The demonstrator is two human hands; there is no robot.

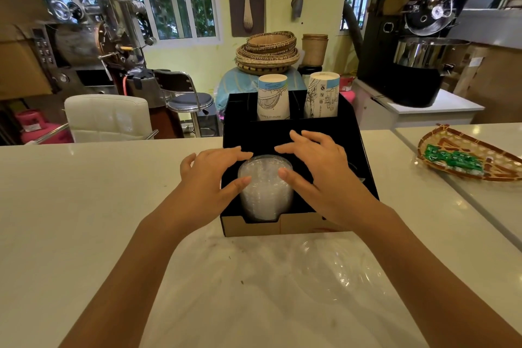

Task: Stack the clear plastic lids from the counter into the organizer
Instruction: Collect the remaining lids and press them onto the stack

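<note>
One pale counter (84, 206), roasters (418, 37) behind

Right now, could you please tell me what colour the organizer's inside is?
Black inside the cardboard organizer, clearest in the head view.

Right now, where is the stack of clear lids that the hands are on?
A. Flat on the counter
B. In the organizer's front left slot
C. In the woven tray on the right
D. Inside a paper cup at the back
B: the stack of clear lids sits in the front left slot of the black organizer, with the left hand and right hand on either side of it.
</note>
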